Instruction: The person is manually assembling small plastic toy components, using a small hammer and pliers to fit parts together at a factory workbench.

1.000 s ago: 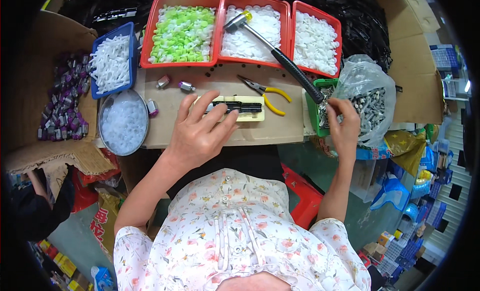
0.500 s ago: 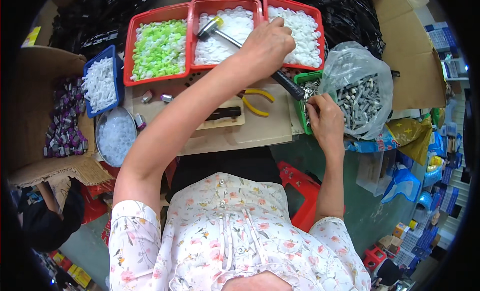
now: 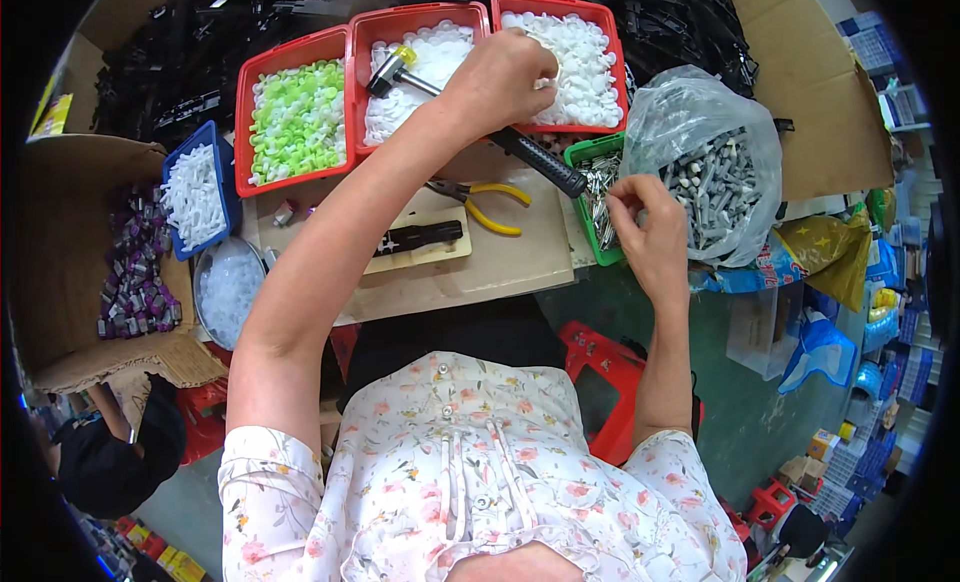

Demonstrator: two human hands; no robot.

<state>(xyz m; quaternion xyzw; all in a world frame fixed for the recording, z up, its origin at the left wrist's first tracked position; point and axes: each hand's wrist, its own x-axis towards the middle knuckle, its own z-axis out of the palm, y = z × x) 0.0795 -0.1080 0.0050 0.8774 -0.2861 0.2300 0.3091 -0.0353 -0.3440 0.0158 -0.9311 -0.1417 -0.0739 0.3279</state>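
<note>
My left hand (image 3: 507,74) reaches over the left edge of a red tray of white plastic caps (image 3: 588,72), fingers curled together; what they hold is hidden. Below that wrist lies a hammer (image 3: 532,154) with a yellow-tipped head and black handle, its head over the middle red tray (image 3: 358,92). My right hand (image 3: 652,227) is closed in a pinch at the right edge of a green tray (image 3: 584,220) of small metal pins (image 3: 600,177). Whatever sits between its fingertips is too small to make out. A black elongated part (image 3: 420,237) rests in a cream block (image 3: 452,255) near me.
Yellow-handled pliers (image 3: 495,210) lie behind the block. At left are a red tray of green and white caps (image 3: 300,122), a blue tray of white pieces (image 3: 195,192), a round bowl (image 3: 230,292) and a cardboard box (image 3: 60,312). A clear bag of grey parts (image 3: 725,182) stands right.
The trays and bench have shifted left in view. My right hand now sits farther right of the green tray. More of the black part shows past my left forearm.
</note>
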